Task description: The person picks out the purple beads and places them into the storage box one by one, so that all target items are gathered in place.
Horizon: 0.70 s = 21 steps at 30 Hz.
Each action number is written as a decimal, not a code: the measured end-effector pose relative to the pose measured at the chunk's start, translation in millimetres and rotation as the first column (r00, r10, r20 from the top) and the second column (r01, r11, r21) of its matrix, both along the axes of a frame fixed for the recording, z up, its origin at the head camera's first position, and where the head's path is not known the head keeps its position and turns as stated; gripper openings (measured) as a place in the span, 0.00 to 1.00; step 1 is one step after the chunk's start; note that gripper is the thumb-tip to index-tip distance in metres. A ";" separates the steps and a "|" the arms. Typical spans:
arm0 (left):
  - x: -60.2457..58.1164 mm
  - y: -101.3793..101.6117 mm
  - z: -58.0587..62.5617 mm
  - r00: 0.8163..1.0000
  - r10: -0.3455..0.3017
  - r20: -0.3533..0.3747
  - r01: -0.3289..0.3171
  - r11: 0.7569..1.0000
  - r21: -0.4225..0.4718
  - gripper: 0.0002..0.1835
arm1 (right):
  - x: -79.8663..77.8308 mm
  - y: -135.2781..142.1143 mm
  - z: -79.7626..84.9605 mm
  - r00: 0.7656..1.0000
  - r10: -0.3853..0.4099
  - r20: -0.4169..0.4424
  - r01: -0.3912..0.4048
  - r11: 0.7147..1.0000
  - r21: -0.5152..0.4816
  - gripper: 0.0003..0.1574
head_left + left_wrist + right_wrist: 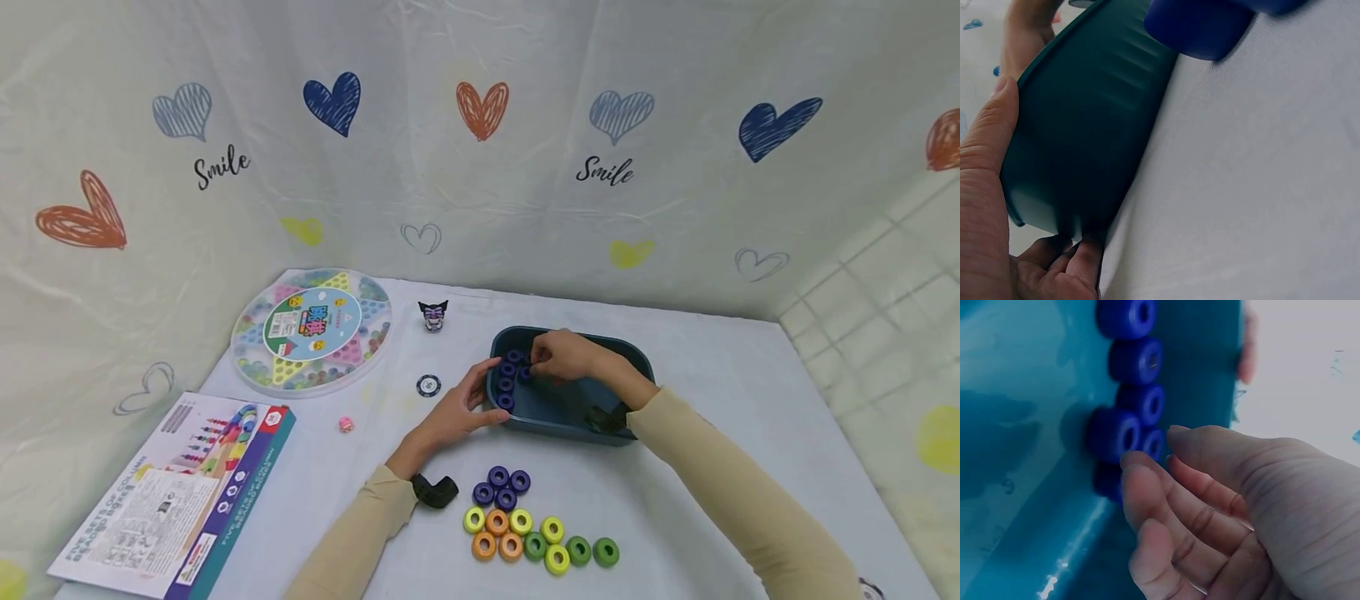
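A dark teal plastic tray (577,429) stands toward the back of the table. My left hand (457,410) grips its left end, thumb by the front corner and fingers at the far side; the left wrist view shows fingers curled against the outer wall. Inside the tray, several purple ring beads (1134,361) line up along that end. My right hand (566,356) reaches in over them, its thumb apart from bent fingers. Those fingertips are right at one purple bead (1105,439) beside the row, and part of another bead is hidden behind them.
Before the tray lie several purple beads (483,503), with orange beads (476,547), yellow beads (548,559) and green beads (597,552). At left are a bead game box (142,508) and a round board game (352,354). A poker chip (428,386), pink trinket (346,424) and black-eared figure (432,317) are nearby.
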State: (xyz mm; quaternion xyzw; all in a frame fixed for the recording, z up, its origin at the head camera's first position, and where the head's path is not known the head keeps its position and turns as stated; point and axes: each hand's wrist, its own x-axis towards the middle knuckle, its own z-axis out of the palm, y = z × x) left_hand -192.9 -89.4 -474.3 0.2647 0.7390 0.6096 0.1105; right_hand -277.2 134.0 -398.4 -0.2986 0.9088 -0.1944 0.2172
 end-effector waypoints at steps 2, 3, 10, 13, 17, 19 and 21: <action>-1.0 -0.2 -1.7 1.000 -0.003 0.001 0.003 1.000 0.010 0.42 | 6.0 0.9 4.9 0.999 0.016 -0.028 -0.017 1.000 -0.022 0.07; -1.6 -0.2 -3.2 1.000 -0.002 0.002 0.002 1.000 0.018 0.42 | 9.8 0.8 7.5 0.999 0.027 -0.046 -0.029 0.999 -0.036 0.07; -12.4 2.8 -28.5 1.000 0.005 -0.001 -0.005 0.999 0.036 0.43 | 47.9 -4.7 22.6 0.988 0.071 -0.136 -0.086 0.991 -0.106 0.06; -15.2 3.2 -35.6 1.000 0.015 -0.008 -0.014 0.999 0.030 0.43 | 66.2 -8.2 26.3 0.985 0.083 -0.152 -0.101 0.989 -0.110 0.06; -13.4 2.7 -31.4 1.000 0.008 -0.010 -0.008 1.000 0.030 0.43 | 90.8 -12.0 28.8 0.983 0.106 -0.152 -0.124 0.986 -0.111 0.06; -9.7 2.1 -21.9 1.000 -0.008 -0.010 0.008 0.999 0.032 0.42 | 102.2 -13.4 26.8 0.982 0.120 -0.147 -0.137 0.985 -0.108 0.05; -5.9 1.5 -12.5 1.000 -0.022 -0.012 0.023 0.999 0.039 0.42 | 114.0 -15.3 24.5 0.982 0.133 -0.133 -0.147 0.984 -0.101 0.05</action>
